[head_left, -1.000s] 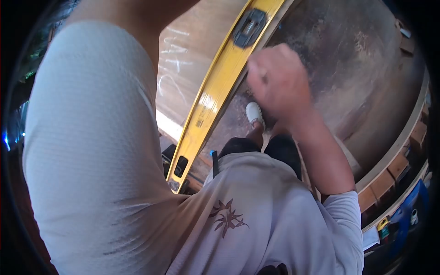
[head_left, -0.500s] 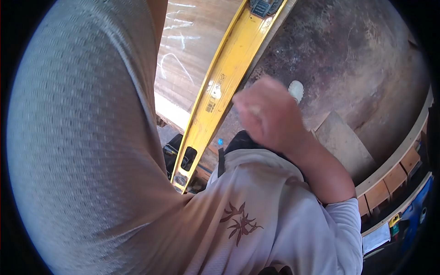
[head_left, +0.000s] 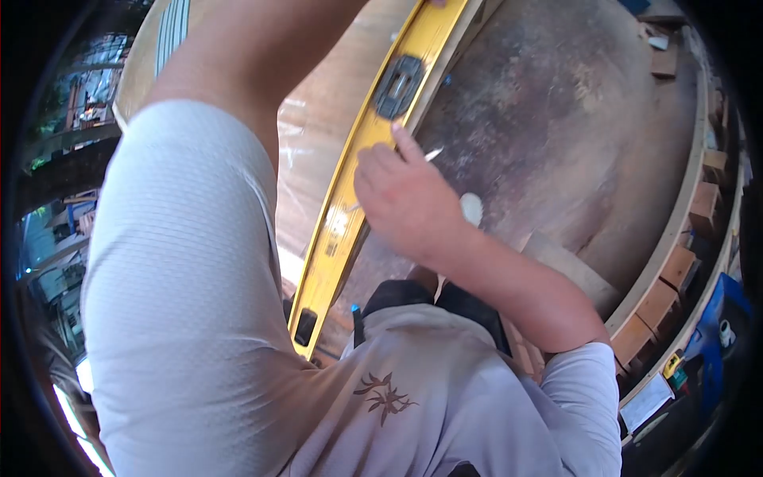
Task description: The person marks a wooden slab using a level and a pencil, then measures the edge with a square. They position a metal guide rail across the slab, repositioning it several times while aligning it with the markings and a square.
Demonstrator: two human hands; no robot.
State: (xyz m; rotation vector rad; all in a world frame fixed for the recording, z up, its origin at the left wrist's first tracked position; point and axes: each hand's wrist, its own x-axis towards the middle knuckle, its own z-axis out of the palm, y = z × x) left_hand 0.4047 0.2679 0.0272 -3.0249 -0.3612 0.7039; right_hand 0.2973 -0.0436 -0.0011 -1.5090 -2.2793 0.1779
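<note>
While right hand (head_left: pixel 405 203) rests against yellow level (head_left: pixel 350 191) | grip pinched round white pencil (head_left: pixel 431 154) | tip beside level's edge

Your left arm (head_left: pixel 238 79) and its sleeve (head_left: pixel 175 278) wall off the whole left side. The level (head_left: pixel 358 159) slants up along the board (head_left: pixel 306 159), a bar between left and right. Your right hand (head_left: pixel 405 199), closed on a white stick (head_left: pixel 433 153), sits at the level's right edge. Right of that hand the floor (head_left: pixel 556 103) lies open as far as the shoe (head_left: pixel 471 208), the plank (head_left: pixel 568 270) and the curved timber rim (head_left: pixel 675 230).
</note>
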